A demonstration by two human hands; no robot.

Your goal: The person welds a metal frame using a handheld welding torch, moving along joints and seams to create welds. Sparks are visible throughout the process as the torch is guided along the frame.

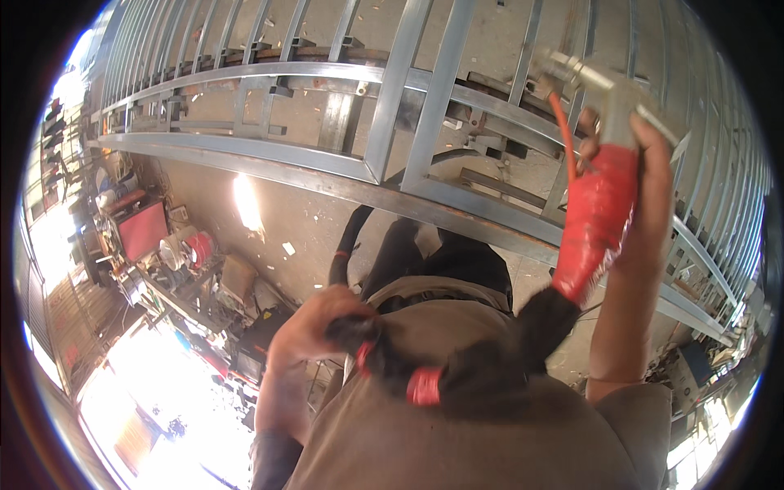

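My right hand [651,184] is raised at the right, its fingers closed round a welding torch [600,208]. The torch has a red taped handle and a pale metal head, blurred by motion. A thin orange hose [563,131] runs beside the head. From the handle's lower end a thick black-sleeved cable [482,380], banded with red tape, sags across the front of my body. My left hand [314,322] is closed round this cable at the lower left, and more of it hangs down toward the floor beyond.
A welded frame of square metal tubes [269,159] with many bars spans the view ahead, close to my legs. Beneath it lie metal offcuts [498,147] and scraps on the floor. To the left stands a cluttered bench with a red panel [142,229] and tools. Strong sunlight glares at lower left.
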